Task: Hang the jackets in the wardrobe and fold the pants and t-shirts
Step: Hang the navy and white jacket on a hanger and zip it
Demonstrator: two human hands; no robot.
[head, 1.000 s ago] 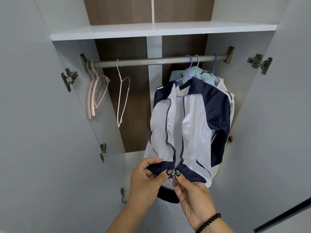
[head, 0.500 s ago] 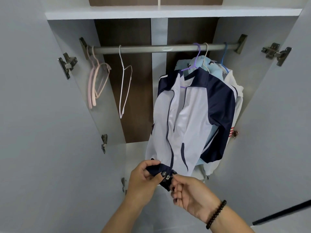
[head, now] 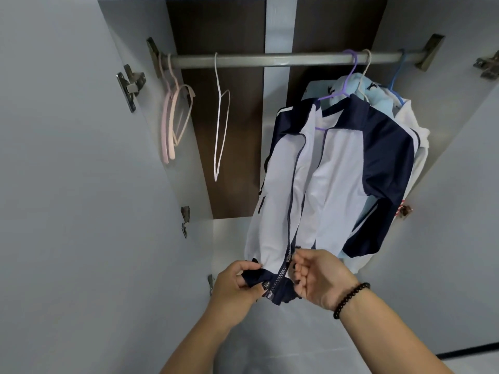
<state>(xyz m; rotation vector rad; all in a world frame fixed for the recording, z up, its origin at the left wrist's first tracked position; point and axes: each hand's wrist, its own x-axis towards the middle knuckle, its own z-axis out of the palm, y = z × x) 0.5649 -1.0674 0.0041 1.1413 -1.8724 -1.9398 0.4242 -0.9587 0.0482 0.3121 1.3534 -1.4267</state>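
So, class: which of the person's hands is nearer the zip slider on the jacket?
Right. The right hand has its fingertips beside the zip slider, though contact is unclear. The left hand grips the jacket hem lower down, left of the zip.

1. No readable words, brand names, numbers or signs anywhere in view.
2. Small dark marks printed on the light blue garment [head: 371, 89] at the back of the rail, too small to read as letters or a logo.
3. White stripes on the shoulder of the navy and white jacket [head: 332, 168], a plain pattern and no lettering.
4. A red and white striped scrap [head: 400, 209] at the right edge of the hanging clothes, too small to tell whether it carries print.
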